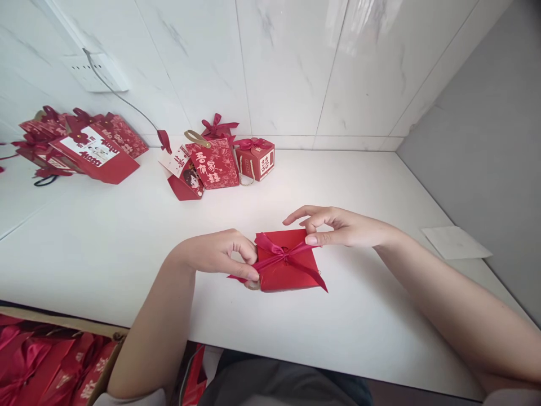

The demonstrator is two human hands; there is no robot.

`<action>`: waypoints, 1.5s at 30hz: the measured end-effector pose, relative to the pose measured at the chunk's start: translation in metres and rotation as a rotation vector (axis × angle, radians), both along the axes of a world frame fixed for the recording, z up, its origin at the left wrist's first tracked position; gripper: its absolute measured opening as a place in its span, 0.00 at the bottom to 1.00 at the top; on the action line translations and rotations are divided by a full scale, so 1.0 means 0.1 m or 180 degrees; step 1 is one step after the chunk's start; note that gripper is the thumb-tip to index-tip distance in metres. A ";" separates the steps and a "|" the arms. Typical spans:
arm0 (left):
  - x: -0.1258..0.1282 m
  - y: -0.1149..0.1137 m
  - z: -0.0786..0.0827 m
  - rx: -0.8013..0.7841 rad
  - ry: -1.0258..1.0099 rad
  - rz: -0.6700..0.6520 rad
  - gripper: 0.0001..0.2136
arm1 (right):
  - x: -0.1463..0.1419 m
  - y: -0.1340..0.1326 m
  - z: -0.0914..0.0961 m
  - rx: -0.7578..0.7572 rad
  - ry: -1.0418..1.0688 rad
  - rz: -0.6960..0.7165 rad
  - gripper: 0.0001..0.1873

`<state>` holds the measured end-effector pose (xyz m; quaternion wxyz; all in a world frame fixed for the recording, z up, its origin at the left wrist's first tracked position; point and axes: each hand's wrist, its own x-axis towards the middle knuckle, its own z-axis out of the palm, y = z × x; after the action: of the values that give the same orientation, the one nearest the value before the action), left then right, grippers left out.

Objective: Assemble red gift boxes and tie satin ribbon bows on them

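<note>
A red gift box (291,274) lies on the white table in front of me, with a dark red ribbon (282,256) tied in a bow across its top. At the box's left side, my left hand (224,255) pinches one part of the ribbon between thumb and curled fingers. On the other side, the thumb and a finger of my right hand (332,226) close on the bow's upper right loop, while its index finger stretches out to the left. The ribbon's loose end hangs over the box's lower right corner.
Several decorated red boxes (214,166) stand near the tiled wall, and another cluster of red gift boxes (95,149) sits farther left. A cardboard carton (110,361) holding beribboned red boxes is at lower left. A white paper (456,242) lies by the grey panel at right.
</note>
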<state>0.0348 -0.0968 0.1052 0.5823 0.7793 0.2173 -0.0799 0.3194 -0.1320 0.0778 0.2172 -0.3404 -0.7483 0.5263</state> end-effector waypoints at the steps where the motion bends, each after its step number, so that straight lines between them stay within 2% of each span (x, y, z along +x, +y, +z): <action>1: 0.00 0.01 -0.01 0.0020 0.0008 -0.0037 0.15 | 0.00 0.01 -0.01 0.0037 -0.0020 0.0017 0.19; 6: -0.01 0.03 -0.04 0.0077 0.0092 -0.0228 0.14 | -0.01 0.03 -0.04 0.0148 -0.0014 0.0077 0.17; 10: -0.02 0.05 -0.06 -0.0127 0.0186 -0.0343 0.13 | -0.04 0.00 -0.05 -0.0038 0.0168 0.0090 0.17; 16: -0.06 0.08 -0.07 -0.0020 0.0200 -0.0059 0.14 | -0.05 -0.03 -0.04 -0.0402 0.0577 0.0190 0.14; 21: -0.01 0.05 -0.05 -0.0064 0.0247 0.0098 0.12 | -0.02 0.01 -0.08 -0.0547 0.0649 0.0192 0.17; 25: 0.00 0.04 -0.05 -0.0138 0.0247 0.0057 0.11 | -0.02 0.02 -0.08 -0.0460 0.0634 0.0148 0.18; 30: -0.03 0.05 -0.08 0.0099 0.0281 -0.0011 0.12 | -0.02 0.02 -0.07 -0.0226 0.0444 0.0070 0.16; 40: 0.01 0.04 -0.14 0.0261 0.0431 -0.0288 0.11 | -0.05 0.03 -0.12 -0.0228 0.0396 0.0047 0.17; 43: -0.09 0.09 -0.09 0.0349 0.0639 -0.0395 0.11 | -0.07 0.02 -0.12 -0.0211 0.0460 0.0055 0.16; 45: -0.21 0.14 -0.03 0.0428 0.0735 -0.0266 0.12 | -0.07 0.00 -0.08 -0.0079 0.0518 -0.0070 0.14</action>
<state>0.0139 -0.0831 0.1024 0.4960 0.8106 0.2552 -0.1785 0.3122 -0.1321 0.0694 0.2788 -0.3073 -0.7178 0.5591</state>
